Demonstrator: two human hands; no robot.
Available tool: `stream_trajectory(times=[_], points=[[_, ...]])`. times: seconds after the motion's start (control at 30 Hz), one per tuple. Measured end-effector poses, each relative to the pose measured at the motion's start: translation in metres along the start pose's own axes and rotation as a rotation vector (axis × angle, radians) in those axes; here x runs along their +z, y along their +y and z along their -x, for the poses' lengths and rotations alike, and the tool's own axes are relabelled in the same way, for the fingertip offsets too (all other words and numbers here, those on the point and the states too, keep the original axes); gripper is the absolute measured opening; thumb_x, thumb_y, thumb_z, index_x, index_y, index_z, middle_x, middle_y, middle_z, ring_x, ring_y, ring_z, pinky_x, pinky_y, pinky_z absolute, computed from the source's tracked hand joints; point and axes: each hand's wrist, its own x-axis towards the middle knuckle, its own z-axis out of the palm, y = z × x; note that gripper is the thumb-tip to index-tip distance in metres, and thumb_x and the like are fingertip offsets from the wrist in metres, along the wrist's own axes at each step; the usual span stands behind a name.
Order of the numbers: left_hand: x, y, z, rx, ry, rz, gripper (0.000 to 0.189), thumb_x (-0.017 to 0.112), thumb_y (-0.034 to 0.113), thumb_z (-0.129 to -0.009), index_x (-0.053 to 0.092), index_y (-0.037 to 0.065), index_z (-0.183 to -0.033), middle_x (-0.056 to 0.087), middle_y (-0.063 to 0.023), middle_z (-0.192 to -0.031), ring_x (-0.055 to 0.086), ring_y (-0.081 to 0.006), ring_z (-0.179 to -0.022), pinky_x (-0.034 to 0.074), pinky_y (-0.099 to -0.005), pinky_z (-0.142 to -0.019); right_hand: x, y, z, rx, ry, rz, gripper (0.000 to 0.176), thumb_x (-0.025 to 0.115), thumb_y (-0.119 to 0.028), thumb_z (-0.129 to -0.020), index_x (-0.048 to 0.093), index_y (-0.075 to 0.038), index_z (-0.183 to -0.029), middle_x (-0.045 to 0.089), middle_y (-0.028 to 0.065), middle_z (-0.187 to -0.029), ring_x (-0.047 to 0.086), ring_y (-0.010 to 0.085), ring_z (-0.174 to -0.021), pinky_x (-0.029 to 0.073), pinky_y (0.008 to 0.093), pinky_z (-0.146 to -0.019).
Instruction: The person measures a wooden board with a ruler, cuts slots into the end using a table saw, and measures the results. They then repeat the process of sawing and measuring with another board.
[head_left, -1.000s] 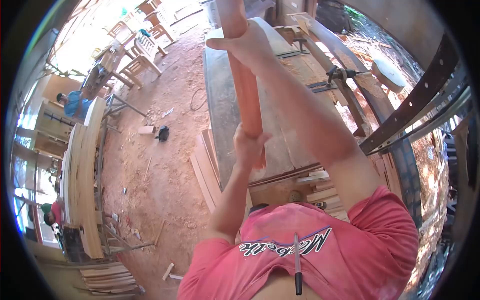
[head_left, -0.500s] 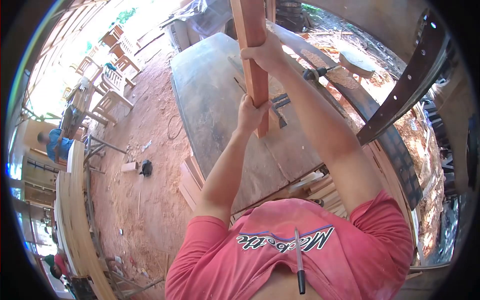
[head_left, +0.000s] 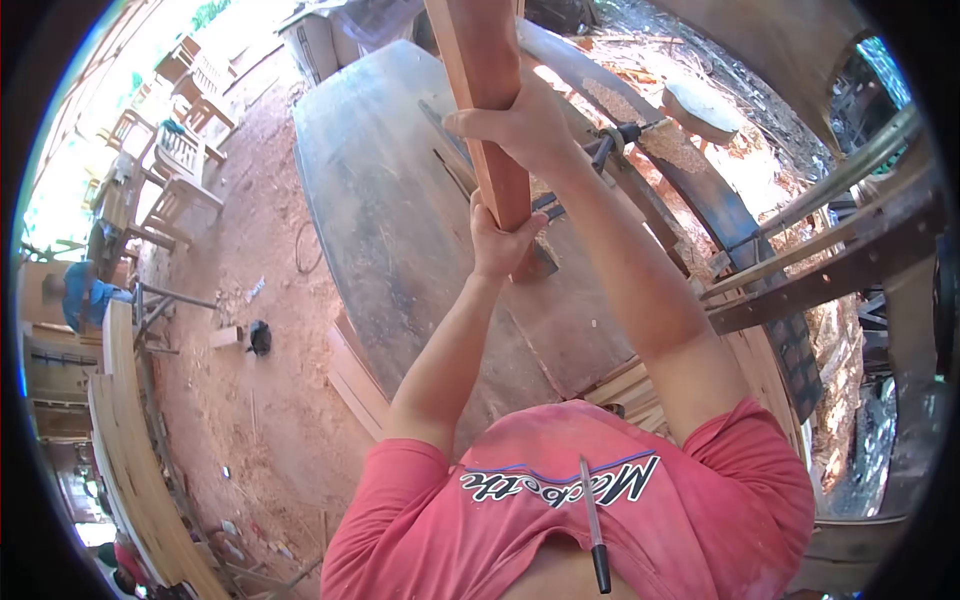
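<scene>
A long squared wooden beam [head_left: 490,55] runs from the top edge of the view down over a worn, flat-topped worktable [head_left: 370,190]. My left hand [head_left: 500,240] is closed around its near end, thumb on the side. Farther up, my right hand [head_left: 530,125] grips the same beam with the thumb across its face. Beside the beam, a narrow dark slot [head_left: 455,172] shows in the tabletop. Dark metal fittings on the table are partly covered by the beam and my hands.
A shaft with a dark fitting [head_left: 628,133] sits right of the table, near sawdust-covered boards. A curved perforated metal strip [head_left: 800,290] crosses at the right. Wooden chairs [head_left: 180,155] and a person in blue [head_left: 88,295] are at left. Stacked planks [head_left: 150,460] stand lower left.
The view has shifted, so the table appears farther left. Relative to the tabletop, the beam and both hands have moved right, now covering more of the dark fittings. Both hands keep their hold.
</scene>
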Motion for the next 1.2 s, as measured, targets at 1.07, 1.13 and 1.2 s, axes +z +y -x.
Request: stream_trajectory(times=[1.07,1.13,1.2], points=[[-0.014,-0.064,-0.063,0.086,0.152,-0.056,0.059,0.087,0.018,-0.069,0.057,-0.003,-0.117,0.067,-0.0122,-0.104,0.066,-0.0217,-0.093,0.053,-0.0344,-0.081,0.032,0.061,-0.058,-0.165,0.078,-0.091,0.060,0.075,-0.013,-0.060,0.059,0.001,-0.117,0.066,0.0125,-0.096,0.065,0.0231,-0.091,0.051,0.0352,-0.084],[-0.017,-0.068,-0.065,0.060,0.158,-0.039,0.064,0.089,0.024,-0.067,0.057,-0.003,-0.116,0.066,-0.0143,-0.104,0.066,-0.0257,-0.093,0.053,-0.0365,-0.081,0.032,0.062,-0.061,-0.137,0.071,-0.054,0.059,0.075,-0.014,-0.061,0.059,0.001,-0.116,0.067,0.0121,-0.094,0.065,0.0219,-0.089,0.051,0.0345,-0.083],[-0.018,-0.065,-0.071,0.042,0.140,-0.063,0.062,0.088,0.023,-0.067,0.058,-0.002,-0.115,0.066,-0.0138,-0.103,0.066,-0.0258,-0.094,0.052,-0.0368,-0.081,0.033,0.061,-0.063,-0.119,0.068,-0.023,0.058,0.075,-0.014,-0.061,0.060,0.001,-0.116,0.067,0.0117,-0.094,0.065,0.0217,-0.089,0.051,0.0342,-0.083]])
